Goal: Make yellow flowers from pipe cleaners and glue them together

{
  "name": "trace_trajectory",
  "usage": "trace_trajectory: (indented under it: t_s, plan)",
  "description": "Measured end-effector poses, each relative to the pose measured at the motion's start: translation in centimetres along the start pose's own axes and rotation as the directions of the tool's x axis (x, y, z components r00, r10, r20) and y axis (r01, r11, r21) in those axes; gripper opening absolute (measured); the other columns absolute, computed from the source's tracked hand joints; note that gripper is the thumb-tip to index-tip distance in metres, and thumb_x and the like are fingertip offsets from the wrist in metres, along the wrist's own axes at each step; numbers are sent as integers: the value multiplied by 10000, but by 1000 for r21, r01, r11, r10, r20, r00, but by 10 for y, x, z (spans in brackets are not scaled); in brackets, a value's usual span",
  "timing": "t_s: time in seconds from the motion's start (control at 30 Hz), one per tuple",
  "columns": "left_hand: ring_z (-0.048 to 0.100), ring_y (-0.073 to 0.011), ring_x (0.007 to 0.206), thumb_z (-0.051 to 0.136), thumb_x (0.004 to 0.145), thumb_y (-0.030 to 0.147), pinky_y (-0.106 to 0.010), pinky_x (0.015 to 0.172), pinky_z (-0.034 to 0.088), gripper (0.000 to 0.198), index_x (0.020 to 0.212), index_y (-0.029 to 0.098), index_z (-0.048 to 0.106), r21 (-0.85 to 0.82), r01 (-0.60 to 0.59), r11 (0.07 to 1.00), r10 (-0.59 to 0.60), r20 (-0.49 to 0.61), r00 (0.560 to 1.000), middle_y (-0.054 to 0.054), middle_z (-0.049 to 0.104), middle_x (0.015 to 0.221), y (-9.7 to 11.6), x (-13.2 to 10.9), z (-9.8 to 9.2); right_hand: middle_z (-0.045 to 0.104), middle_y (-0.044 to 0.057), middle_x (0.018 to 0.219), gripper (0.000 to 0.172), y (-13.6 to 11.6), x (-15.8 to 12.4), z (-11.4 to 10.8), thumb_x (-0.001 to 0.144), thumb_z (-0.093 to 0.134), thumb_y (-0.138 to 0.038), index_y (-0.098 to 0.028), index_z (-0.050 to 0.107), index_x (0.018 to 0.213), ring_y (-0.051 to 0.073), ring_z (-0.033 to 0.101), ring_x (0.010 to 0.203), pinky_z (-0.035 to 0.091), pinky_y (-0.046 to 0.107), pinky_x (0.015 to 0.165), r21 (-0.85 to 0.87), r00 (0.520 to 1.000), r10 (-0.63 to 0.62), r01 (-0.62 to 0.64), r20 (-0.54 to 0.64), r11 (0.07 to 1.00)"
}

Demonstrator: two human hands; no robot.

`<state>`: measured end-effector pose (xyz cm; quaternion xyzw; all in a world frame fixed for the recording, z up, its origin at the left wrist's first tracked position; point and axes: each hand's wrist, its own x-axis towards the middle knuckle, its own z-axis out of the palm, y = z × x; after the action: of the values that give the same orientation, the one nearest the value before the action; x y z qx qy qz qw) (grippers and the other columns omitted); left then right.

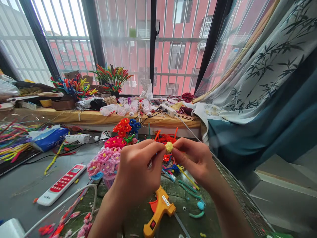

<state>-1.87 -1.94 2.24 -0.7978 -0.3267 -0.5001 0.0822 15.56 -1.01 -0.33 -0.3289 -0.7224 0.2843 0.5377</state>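
Yellow fuzzy ball, one small piece, held up over the counter past the far end of the orange glue gun. Well left of the glue gun lies a red-and-white remote; less far to its left, and beyond it, is a bunch of pink flowers. Next comes the left hand, its grip closed to a thumb-and-finger pinch at the ball's left side. Opposite, the right hand pinches the right side, so the ball sits directly between the two grips, neither hand nearer. It looks pale and fluffy, roughly round, with no clear long axis; fingertips cover its edges. Right of the glue gun, green fuzzy stems and a light-blue pompom lie on the counter.
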Motion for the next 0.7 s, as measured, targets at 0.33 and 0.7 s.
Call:
trace_trajectory:
  t_s: [0.33,0.7]
  plan:
    - [516,-104,409,603,847,67,-267,436,359,203,685,127,710,213,-127,969,144,-66,987,-1,643,549,7,-5,6,521,-38,622,294,0,0,1,920,657,-393,-188,606,715,109,462,574,366,245,523,113,1000,9,-8,-7,994]
    - [609,-130,455,572,881,79,-284,413,382,117,857,90,686,475,-300,827,386,-94,918,-40,709,639,2,-11,17,528,-37,614,273,4,0,6,903,678,-369,-179,615,718,104,462,560,368,246,516,241,997,72,-63,-28,969]
